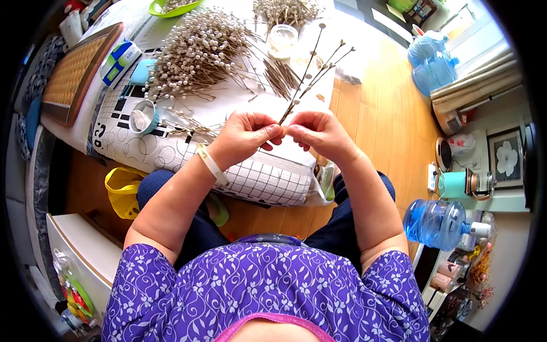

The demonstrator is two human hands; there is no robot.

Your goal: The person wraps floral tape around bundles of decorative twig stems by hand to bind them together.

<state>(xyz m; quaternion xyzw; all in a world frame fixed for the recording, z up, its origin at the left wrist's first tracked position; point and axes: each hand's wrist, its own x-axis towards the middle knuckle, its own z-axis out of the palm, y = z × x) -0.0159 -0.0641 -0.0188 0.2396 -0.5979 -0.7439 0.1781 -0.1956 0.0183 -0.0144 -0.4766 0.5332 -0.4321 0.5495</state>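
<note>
My left hand [248,134] pinches the lower end of a thin branched twig [296,102] between thumb and fingers. The twig points up and to the right, with small pale buds along it and dark tips. Close beside it, my right hand [323,134] is closed in a pinch near the twig's base; what its fingertips hold is hidden. Beyond my hands lies a big pile of stems with white buds [199,54]. To its right is a bundle of bare brown sticks [280,78]. A few loose stems [191,124] lie left of my left hand.
The table has a patterned white cover [250,182]. On it stand a blue-rimmed tub with white contents [142,118], a clear round container [282,41], a tissue pack [121,61] and a green tray [171,7]. Water bottles [436,224] stand at the right; a yellow bag [123,192] hangs left.
</note>
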